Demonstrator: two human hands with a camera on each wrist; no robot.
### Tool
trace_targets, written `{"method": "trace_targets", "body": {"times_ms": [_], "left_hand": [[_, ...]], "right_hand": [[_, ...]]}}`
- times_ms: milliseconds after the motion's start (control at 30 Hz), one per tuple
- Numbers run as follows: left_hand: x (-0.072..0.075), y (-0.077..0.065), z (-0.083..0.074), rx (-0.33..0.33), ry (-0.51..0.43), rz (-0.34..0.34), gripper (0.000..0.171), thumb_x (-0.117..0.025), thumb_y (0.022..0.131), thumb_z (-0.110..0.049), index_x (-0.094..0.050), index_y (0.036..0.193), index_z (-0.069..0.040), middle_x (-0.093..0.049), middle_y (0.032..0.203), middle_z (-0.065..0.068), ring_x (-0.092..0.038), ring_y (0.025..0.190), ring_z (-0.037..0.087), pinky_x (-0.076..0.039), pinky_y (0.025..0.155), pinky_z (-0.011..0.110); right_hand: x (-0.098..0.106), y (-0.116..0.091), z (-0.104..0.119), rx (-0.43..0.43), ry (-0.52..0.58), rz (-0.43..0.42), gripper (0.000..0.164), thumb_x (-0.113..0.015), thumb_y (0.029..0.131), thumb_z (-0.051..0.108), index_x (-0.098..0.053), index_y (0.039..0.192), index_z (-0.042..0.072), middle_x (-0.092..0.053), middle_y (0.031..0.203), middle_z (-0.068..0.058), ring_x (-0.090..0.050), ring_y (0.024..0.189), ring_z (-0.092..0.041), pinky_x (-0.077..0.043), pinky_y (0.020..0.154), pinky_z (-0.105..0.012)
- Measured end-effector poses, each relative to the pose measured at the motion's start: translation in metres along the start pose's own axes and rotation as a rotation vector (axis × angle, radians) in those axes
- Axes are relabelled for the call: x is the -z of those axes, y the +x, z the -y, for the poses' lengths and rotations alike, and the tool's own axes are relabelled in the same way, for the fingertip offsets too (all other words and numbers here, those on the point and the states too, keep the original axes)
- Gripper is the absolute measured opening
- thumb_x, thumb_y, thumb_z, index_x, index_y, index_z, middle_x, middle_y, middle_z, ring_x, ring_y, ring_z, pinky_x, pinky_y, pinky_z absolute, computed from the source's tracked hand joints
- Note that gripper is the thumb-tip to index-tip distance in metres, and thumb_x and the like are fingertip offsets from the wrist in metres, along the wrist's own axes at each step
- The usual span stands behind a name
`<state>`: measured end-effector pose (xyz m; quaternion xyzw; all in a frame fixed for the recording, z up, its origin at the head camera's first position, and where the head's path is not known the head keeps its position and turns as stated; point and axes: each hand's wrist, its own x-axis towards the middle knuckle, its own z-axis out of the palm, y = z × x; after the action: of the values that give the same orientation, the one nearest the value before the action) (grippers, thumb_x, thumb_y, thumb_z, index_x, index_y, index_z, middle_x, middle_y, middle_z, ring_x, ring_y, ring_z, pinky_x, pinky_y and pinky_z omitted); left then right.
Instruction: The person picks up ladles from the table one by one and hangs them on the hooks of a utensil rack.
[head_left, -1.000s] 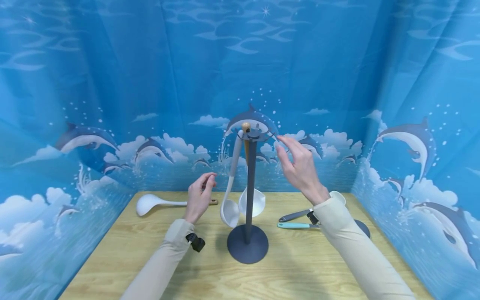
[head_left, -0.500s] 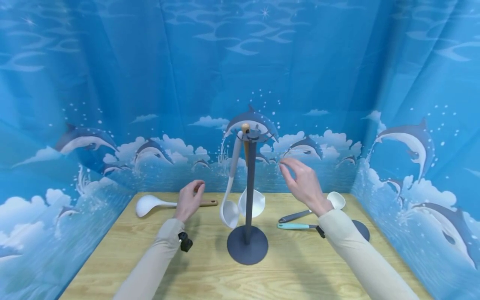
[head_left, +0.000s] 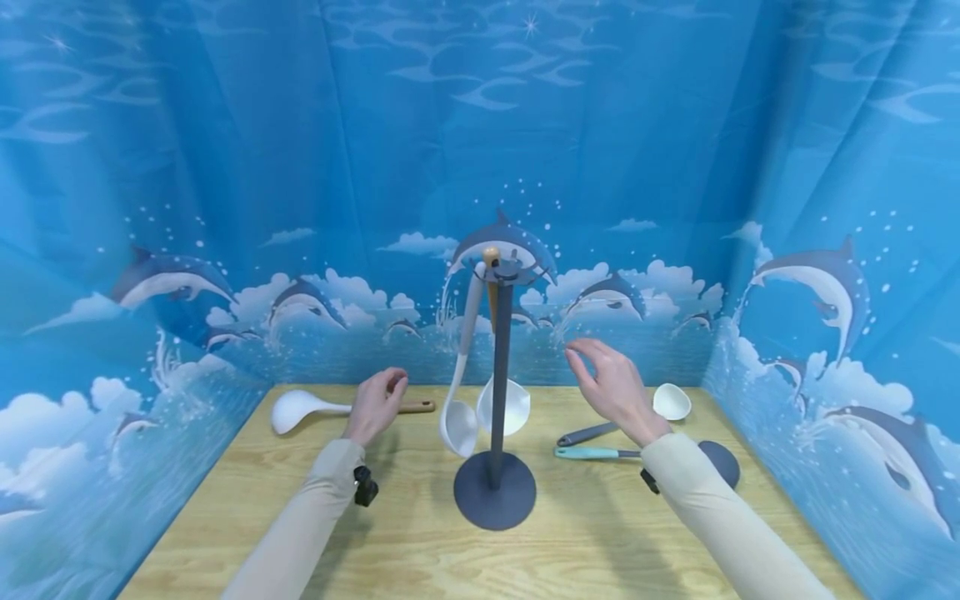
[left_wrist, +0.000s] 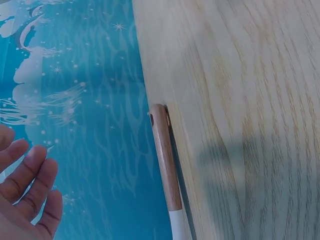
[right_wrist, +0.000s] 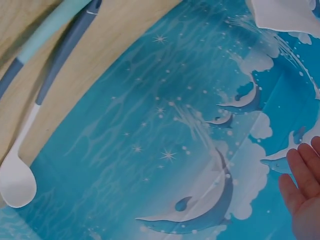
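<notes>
My left hand (head_left: 377,406) hovers above a white ladle (head_left: 294,412) with a wooden handle (left_wrist: 166,160), which lies at the left of the table. The left wrist view shows loosely bent fingers (left_wrist: 37,175) apart from that handle. To the right of the stand, my right hand (head_left: 615,387) is in the air with relaxed fingers and holds nothing. Near it lie a white spoon (head_left: 672,402) with a grey handle (right_wrist: 65,55) and a mint-handled utensil (head_left: 587,452) with a dark round head (head_left: 720,464). My right forearm partly covers both.
A dark utensil stand (head_left: 501,375) rises from a round base (head_left: 495,492) mid-table. On it hang a ladle with a grey and white handle (head_left: 469,317) and a wooden-handled utensil with a white bowl (head_left: 517,408). Blue dolphin-print curtains (head_left: 420,167) enclose the wooden table (head_left: 420,550).
My right hand has come down and away from the stand's top. My left hand has shifted left and lower, above the ladle's handle. The hanging utensils have stayed put.
</notes>
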<state>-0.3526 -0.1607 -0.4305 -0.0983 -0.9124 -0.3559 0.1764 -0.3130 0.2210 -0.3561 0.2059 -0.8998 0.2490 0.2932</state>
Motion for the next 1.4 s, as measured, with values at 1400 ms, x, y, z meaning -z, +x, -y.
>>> {"method": "trace_targets", "body": {"times_ms": [1400], "left_hand": [[0.005,0.006,0.078,0.057,0.5,0.328,0.039,-0.071,0.086,-0.009,-0.059,0.121,0.004,-0.064,0.108,0.025,-0.063,0.099,0.043,-0.054,0.08,0.056]], "right_hand": [[-0.022,-0.027,-0.023,-0.024,-0.062,0.162,0.037,-0.053,0.102,0.032,-0.065,0.127,0.008,-0.063,0.129,-0.017,-0.057,0.122,-0.037,-0.046,0.099,-0.055]]}}
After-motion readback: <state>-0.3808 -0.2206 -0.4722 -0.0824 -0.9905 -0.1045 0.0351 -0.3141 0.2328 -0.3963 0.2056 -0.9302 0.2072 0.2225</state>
